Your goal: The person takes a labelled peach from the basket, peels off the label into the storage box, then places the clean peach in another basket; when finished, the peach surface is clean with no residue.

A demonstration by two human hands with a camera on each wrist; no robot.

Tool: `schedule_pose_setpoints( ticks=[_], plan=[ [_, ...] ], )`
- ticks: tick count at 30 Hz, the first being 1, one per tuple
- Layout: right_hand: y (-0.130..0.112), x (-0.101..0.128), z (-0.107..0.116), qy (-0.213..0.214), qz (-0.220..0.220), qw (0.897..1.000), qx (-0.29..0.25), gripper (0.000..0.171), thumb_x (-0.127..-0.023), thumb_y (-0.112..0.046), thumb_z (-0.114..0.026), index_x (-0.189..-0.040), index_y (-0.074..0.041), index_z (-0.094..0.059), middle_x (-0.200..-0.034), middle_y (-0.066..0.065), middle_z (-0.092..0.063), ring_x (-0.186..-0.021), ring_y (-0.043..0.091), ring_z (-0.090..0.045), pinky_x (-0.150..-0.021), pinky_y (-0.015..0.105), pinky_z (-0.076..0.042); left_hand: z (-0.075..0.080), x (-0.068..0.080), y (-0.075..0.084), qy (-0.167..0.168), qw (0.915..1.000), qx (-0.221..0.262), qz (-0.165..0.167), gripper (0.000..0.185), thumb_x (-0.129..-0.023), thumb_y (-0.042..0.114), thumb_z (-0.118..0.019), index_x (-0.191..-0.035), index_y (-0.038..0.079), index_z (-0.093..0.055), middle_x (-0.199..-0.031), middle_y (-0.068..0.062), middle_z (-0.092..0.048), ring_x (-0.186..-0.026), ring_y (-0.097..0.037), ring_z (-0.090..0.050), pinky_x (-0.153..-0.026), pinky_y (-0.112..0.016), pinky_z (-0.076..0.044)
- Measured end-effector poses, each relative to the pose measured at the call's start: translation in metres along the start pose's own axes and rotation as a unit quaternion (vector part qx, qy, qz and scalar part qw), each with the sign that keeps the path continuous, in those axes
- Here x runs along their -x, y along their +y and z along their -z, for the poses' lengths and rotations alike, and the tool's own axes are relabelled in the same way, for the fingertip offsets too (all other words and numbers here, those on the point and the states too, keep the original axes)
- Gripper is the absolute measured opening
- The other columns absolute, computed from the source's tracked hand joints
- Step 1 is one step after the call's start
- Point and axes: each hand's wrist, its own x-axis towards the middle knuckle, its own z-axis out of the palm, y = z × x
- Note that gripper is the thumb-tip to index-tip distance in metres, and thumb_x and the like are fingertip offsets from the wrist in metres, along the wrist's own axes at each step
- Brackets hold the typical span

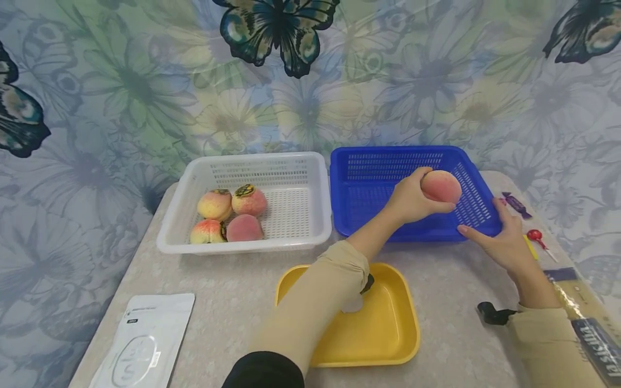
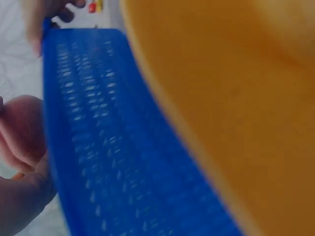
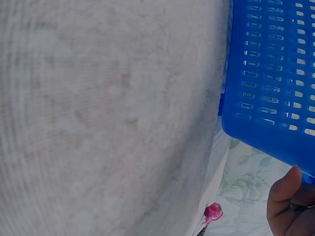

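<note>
Over the blue basket (image 1: pixel 388 161): one peach (image 1: pixel 440 186) held in the left hand (image 1: pixel 409 202), fingers curled round it, not yet set down; basket otherwise bare. Right hand (image 1: pixel 502 242) grips the basket's near right corner. White basket (image 1: pixel 242 245): four peaches left, so the work looks barely begun. Yellow tray (image 1: pixel 388 328) near. Writing: white pouch (image 1: pixel 145 339) and right-edge packet (image 1: pixel 597 334), print too small or cut off to read.
</note>
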Motion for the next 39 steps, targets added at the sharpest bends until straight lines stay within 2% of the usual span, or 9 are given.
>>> schedule_pose_setpoints(
  ticks=[3,7,14,20,30,39],
  plan=[
    [0.0,-0.001,0.0,0.003,0.006,1.0,0.001,0.108,-0.09,-0.054,-0.065,-0.159,-0.021,0.01,-0.156,0.04,0.004,-0.137,0.065,-0.015,-0.105,0.079,-0.02,-0.016,-0.01,-0.001,0.017,0.9985,-0.051,0.015,0.085,-0.074,0.043,-0.086,-0.147,0.025,-0.044,-0.134,0.006,-0.059,-0.118,-0.01,-0.055,-0.089,-0.022,-0.054],
    [0.001,0.0,0.0,0.0,0.004,1.0,0.002,0.108,-0.09,-0.054,-0.065,-0.159,-0.021,0.011,-0.155,0.04,0.001,-0.135,0.064,-0.016,-0.104,0.079,-0.021,-0.033,-0.02,-0.001,0.019,0.9949,-0.094,0.032,0.088,-0.073,0.047,-0.085,-0.148,0.025,-0.044,-0.136,0.006,-0.057,-0.122,-0.01,-0.054,-0.094,-0.024,-0.052],
    [0.0,0.0,-0.001,-0.004,0.001,1.0,0.01,0.11,-0.089,-0.057,-0.065,-0.159,-0.021,0.012,-0.155,0.041,0.0,-0.133,0.065,-0.019,-0.101,0.08,-0.025,-0.046,-0.031,-0.003,-0.002,0.987,-0.152,0.052,0.092,-0.068,0.047,-0.089,-0.146,0.032,-0.043,-0.137,0.008,-0.055,-0.118,-0.009,-0.059,-0.095,-0.026,-0.051],
    [0.0,0.0,-0.001,-0.011,-0.012,1.0,0.01,0.11,-0.088,-0.059,-0.064,-0.158,-0.024,0.013,-0.156,0.04,0.002,-0.134,0.065,-0.019,-0.101,0.08,-0.026,-0.053,-0.039,-0.008,-0.02,0.9864,-0.155,0.052,0.09,-0.067,0.043,-0.091,-0.144,0.032,-0.045,-0.135,0.009,-0.057,-0.121,-0.008,-0.056,-0.099,-0.026,-0.05],
    [0.002,-0.001,0.0,-0.009,-0.009,1.0,0.016,0.11,-0.088,-0.059,-0.065,-0.158,-0.025,0.013,-0.152,0.043,-0.006,-0.13,0.065,-0.022,-0.1,0.08,-0.027,-0.064,-0.044,-0.014,-0.015,0.9837,-0.173,0.046,0.089,-0.065,0.045,-0.092,-0.142,0.031,-0.048,-0.131,0.01,-0.059,-0.121,-0.007,-0.055,-0.098,-0.024,-0.049],
    [0.001,0.0,0.0,0.003,0.009,1.0,0.008,0.11,-0.088,-0.054,-0.068,-0.159,-0.023,0.009,-0.149,0.043,-0.011,-0.129,0.062,-0.025,-0.102,0.078,-0.027,-0.066,-0.047,-0.017,-0.051,0.9805,-0.184,0.047,0.093,-0.062,0.029,-0.096,-0.141,0.037,-0.049,-0.131,0.002,-0.051,-0.112,-0.01,-0.055,-0.093,-0.023,-0.051]
  ],
)
